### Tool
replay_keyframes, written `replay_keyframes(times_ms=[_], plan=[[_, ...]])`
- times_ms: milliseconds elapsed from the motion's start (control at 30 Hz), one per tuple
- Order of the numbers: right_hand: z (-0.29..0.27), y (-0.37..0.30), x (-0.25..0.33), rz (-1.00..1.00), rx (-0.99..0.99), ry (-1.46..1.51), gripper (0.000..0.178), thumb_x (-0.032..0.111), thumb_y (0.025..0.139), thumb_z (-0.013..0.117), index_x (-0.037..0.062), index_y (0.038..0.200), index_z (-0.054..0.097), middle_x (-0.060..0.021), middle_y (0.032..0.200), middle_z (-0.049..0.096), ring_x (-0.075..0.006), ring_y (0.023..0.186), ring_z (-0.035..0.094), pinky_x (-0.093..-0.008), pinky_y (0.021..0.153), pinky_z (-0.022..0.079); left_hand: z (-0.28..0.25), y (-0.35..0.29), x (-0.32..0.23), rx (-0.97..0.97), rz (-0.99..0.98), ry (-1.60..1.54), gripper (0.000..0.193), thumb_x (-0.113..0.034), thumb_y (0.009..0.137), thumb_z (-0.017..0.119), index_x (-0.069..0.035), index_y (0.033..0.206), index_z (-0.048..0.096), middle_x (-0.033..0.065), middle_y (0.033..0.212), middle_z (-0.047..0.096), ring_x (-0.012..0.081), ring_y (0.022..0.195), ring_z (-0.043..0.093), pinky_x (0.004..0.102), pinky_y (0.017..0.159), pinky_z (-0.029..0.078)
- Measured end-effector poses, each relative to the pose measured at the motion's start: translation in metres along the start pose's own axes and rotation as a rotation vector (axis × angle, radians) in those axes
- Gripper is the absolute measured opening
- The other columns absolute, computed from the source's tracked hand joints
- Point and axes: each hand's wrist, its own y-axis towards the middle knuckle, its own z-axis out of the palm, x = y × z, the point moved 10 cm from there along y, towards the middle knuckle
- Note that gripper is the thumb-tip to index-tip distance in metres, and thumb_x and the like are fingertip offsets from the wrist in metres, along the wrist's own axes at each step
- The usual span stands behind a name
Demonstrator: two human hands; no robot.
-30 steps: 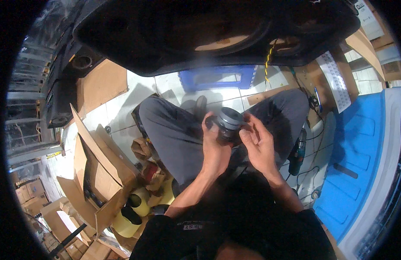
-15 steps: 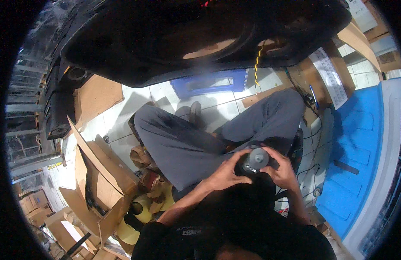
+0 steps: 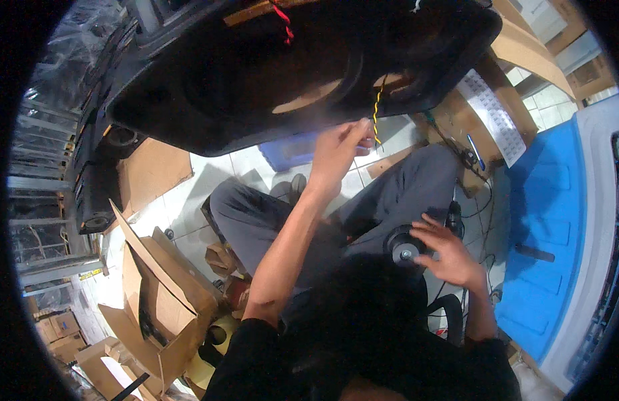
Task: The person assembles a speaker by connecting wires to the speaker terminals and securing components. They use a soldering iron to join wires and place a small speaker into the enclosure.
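Left fingers point(image 3: 361, 131): being curled near twisted wire point(image 3: 377, 111), upper centre; grip unclear
Right fingers point(image 3: 435, 232): being spread beside round part point(image 3: 402, 250), holding nothing
Handling: presumably being made heavy, rigid; rim preferable

a workshop, shown by a black speaker cabinet point(image 3: 222, 87), twisted wire point(image 3: 377, 110), cardboard box point(image 3: 180, 271)

1. The left hand point(image 3: 339, 157), half a second ago wrapped around the round grey-and-black part point(image 3: 397, 248), is now off it and stretched forward, its fingertips at the twisted yellow-and-black wire point(image 3: 377, 107); whether they touch is unclear.
2. The right hand point(image 3: 451, 257) loosens from its earlier grip, fingers now spread beside the part.
3. A twisted red wire point(image 3: 282, 23), barely visible before, now shows more fully on the black cabinet point(image 3: 189, 130).
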Motion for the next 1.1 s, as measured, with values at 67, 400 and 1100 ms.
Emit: replay_keyframes(times_ms=[67,400,1100], plan=[[-0.024,0.029,-0.001,0.06,-0.149,0.281,0.034,0.012,0.098,0.065,-0.0016,0.129,0.063,-0.0151,0.134,0.064,-0.0341,0.125,0.061,-0.0434,0.105,0.049,0.01,0.011,-0.01,0.028,-0.028,-0.024,0.035,-0.032,0.1,0.067,0.002,0.104,0.075,0.0084,0.093,0.073,0.0147,0.082,0.065,0.0295,0.075,0.052],[0.021,0.138,0.003,0.016,-0.07,1.855,0.031,0.025,0.105,0.059,-0.0009,0.121,0.066,-0.0111,0.109,0.07,-0.0206,0.091,0.069,-0.0391,0.082,0.058,0.029,0.011,-0.024,0.144,-0.045,0.053,0.023,-0.016,0.099,0.067,0.004,0.109,0.075,0.0061,0.094,0.072,0.0135,0.084,0.063,0.0288,0.082,0.05],[-0.058,0.083,0.079,-0.194,-1.066,-0.437,0.009,0.005,0.084,0.075,0.0032,0.088,0.067,-0.0099,0.073,0.063,-0.025,0.068,0.065,-0.0362,0.058,0.05,0.027,0.004,-0.033,-0.182,0.11,0.162,0.023,-0.02,0.094,0.075,0.003,0.094,0.075,0.0084,0.081,0.073,0.0185,0.072,0.066,0.0344,0.071,0.052]])
